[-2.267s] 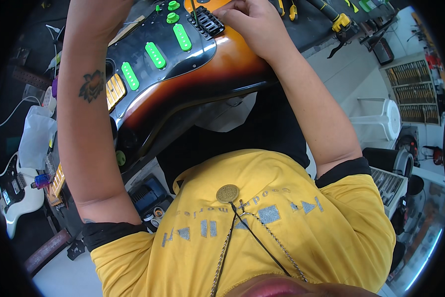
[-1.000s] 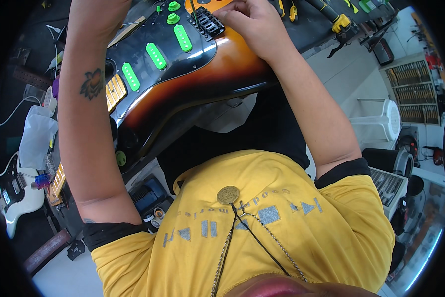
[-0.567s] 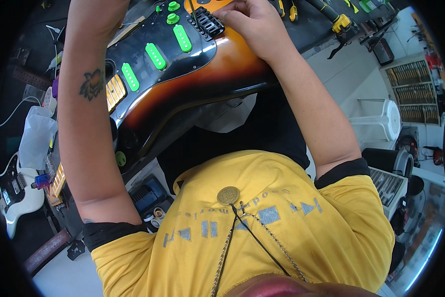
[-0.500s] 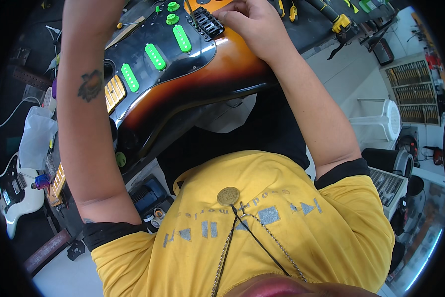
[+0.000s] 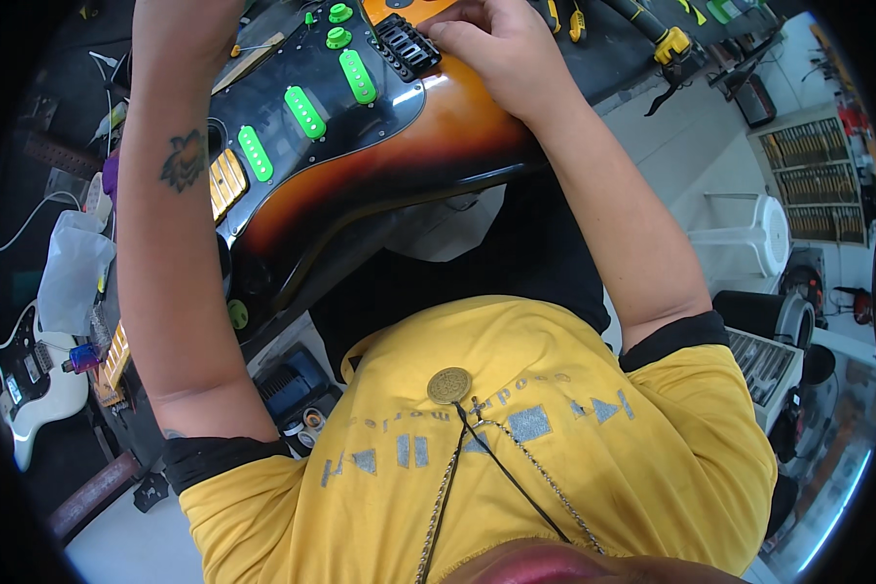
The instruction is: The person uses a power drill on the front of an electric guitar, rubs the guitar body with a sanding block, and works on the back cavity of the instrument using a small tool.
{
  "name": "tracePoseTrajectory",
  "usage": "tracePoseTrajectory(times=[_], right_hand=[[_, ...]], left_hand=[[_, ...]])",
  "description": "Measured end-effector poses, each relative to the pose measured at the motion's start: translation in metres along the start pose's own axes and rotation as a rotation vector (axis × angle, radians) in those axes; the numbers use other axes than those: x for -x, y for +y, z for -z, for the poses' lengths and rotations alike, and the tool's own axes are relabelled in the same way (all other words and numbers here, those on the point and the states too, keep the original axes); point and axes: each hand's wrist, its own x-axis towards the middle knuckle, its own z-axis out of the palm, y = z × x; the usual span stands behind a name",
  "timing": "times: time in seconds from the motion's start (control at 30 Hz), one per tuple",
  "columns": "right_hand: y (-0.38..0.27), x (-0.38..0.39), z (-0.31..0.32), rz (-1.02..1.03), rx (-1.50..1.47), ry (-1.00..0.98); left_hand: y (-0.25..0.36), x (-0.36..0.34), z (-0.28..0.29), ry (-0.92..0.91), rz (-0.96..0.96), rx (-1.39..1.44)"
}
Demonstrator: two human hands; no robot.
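A sunburst electric guitar lies across the bench before me, with a black pickguard, green pickup covers and green knobs. My right hand is at the black bridge, thumb and bent fingers drawn together against its far right end. Whatever those fingertips grip is hidden. Over the pickguard's left side, my left hand is cut off by the upper edge, so its fingers do not show. The guitar's fretboard end shows beside my left forearm.
A yellow-and-black tool and a clamp-like tool lie at the bench's right. A white guitar and a plastic bag are at the left. A white stool stands to the right, near racks of small tools.
The thin rod that stood over the bridge no longer shows. My left forearm has shifted slightly right, while my right hand has stayed at the bridge.
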Motion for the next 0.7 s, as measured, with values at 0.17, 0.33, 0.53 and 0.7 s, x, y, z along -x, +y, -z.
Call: tracePoseTrajectory(times=[0.17,0.33,0.53,0.7], right_hand=[[-0.002,0.001,0.0,-0.004,0.002,0.002],[-0.007,0.002,0.001,0.006,0.051,0.006],[-0.005,0.001,-0.001,0.005,0.064,0.013],[-0.006,0.001,-0.001,-0.014,0.044,0.014]], left_hand=[[-0.001,-0.002,0.0,0.02,0.053,0.009],[0.001,0.0,-0.001,0.021,0.052,0.001],[0.007,0.002,-0.011,0.033,0.024,-0.015],[0.008,-0.004,-0.003,-0.027,0.135,0.007]])
